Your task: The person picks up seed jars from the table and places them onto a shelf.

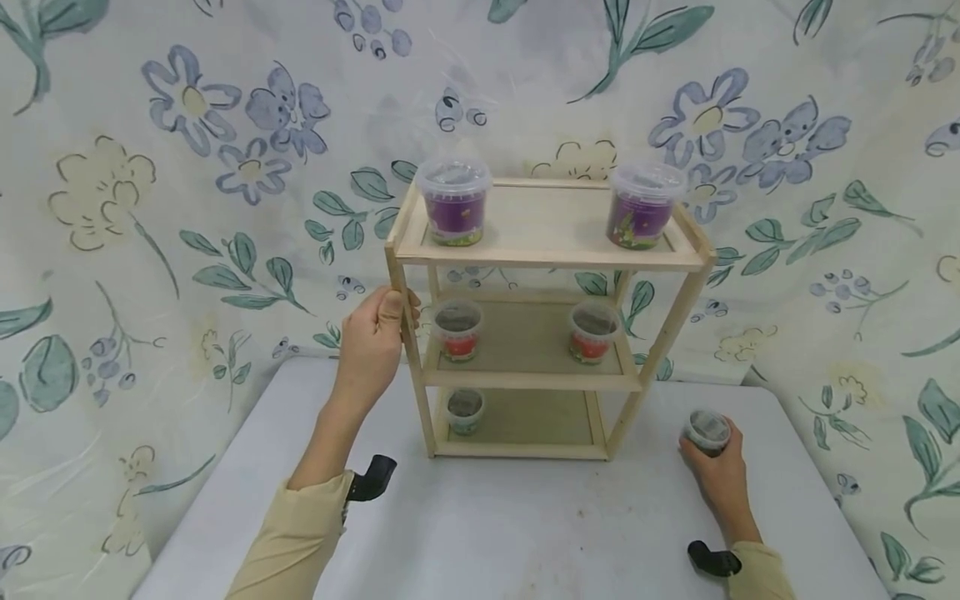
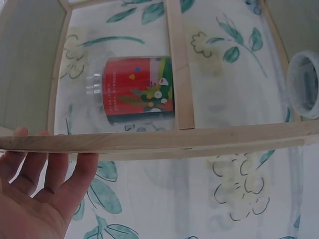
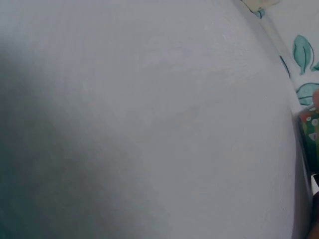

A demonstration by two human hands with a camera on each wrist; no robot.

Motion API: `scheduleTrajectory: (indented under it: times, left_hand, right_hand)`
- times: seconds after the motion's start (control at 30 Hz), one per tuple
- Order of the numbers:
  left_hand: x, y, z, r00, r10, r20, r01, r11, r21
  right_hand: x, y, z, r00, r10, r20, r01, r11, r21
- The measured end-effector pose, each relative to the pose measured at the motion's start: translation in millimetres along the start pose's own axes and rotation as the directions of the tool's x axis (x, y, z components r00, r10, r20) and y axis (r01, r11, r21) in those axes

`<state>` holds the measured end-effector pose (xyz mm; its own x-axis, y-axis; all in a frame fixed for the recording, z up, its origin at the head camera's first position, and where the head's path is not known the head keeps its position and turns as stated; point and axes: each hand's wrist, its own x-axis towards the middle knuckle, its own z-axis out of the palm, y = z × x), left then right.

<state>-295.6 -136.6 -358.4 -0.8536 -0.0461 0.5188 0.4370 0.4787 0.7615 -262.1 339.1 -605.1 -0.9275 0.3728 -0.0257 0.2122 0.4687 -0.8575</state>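
A three-tier wooden shelf [image 1: 525, 381] stands on the white table. My left hand [image 1: 372, 333] grips its left upright below the top tier; in the left wrist view the fingers [image 2: 57, 169] curl over the wooden bar. At the right, my right hand [image 1: 722, 475] holds a small tub [image 1: 707, 431] with a clear lid at the table. Only an edge of that tub's green printed side [image 3: 310, 132] shows in the right wrist view. Purple tubs [image 1: 456, 212] stand at both ends of the top tier, red tubs [image 1: 459, 333] on the middle, and one greenish tub [image 1: 466, 412] at the bottom left.
The white table [image 1: 517, 533] carries the shelf and has a few small specks near its front. Behind it hangs a flowered sheet [image 1: 247, 208], also along the sides. Black wrist mounts [image 1: 372, 478] sit at both sleeves.
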Motion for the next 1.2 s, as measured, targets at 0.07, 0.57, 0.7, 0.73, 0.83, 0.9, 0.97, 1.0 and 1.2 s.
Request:
scheduleTrajectory:
  times: [0.07, 0.57, 0.7, 0.73, 0.83, 0.9, 0.97, 1.0, 1.2]
  left_hand:
    - [0.5, 0.2, -0.4, 1.0, -0.006, 0.002, 0.006, 1.0, -0.004]
    - [0.4, -0.2, -0.6, 1.0, 0.004, -0.002, -0.004, 1.0, -0.012]
    - [0.0, -0.6, -1.0, 1.0, 0.007, -0.002, -0.007, 1.0, -0.019]
    - [-0.2, -0.6, -1.0, 1.0, 0.004, 0.001, -0.004, 1.0, -0.019]
    - [-0.7, -0.6, -1.1, 1.0, -0.011, 0.011, 0.012, 1.0, -0.029]
    - [-0.8, -0.7, -1.3, 1.0, -0.019, 0.016, 0.019, 0.999, -0.032]
    - [-0.9, -0.6, -1.1, 1.0, -0.023, 0.021, 0.024, 0.999, -0.034]
    - [-0.9, -0.5, -1.1, 0.999, -0.024, 0.022, 0.025, 0.999, -0.033]
    - [-1.2, 0.5, -2.2, 1.0, -0.021, 0.021, 0.022, 1.0, -0.02]
  right_hand:
    - [-0.2, -0.5, 0.2, 1.0, -0.002, 0.0, 0.002, 1.0, 0.001]
    - [-9.7, 0.2, -2.6, 0.999, -0.027, 0.018, 0.027, 0.999, 0.021]
    - [-14.6, 2.3, -4.3, 0.999, -0.031, 0.023, 0.03, 0.999, 0.026]
    - [-16.2, 2.2, -4.7, 0.999, -0.029, 0.024, 0.028, 0.999, 0.025]
    - [-19.9, 1.8, -5.6, 0.999, -0.023, 0.022, 0.023, 1.0, 0.018]
    - [-22.1, 0.7, -6.1, 1.0, -0.017, 0.015, 0.016, 1.0, 0.011]
    - [-24.6, 0.3, -6.2, 1.0, -0.006, 0.01, 0.006, 1.0, 0.002]
    - [-25.8, 0.0, -6.3, 1.0, -0.002, 0.008, 0.002, 1.0, -0.002]
    - [-35.4, -3.7, -6.7, 0.999, 0.029, 0.03, -0.029, 1.0, -0.012]
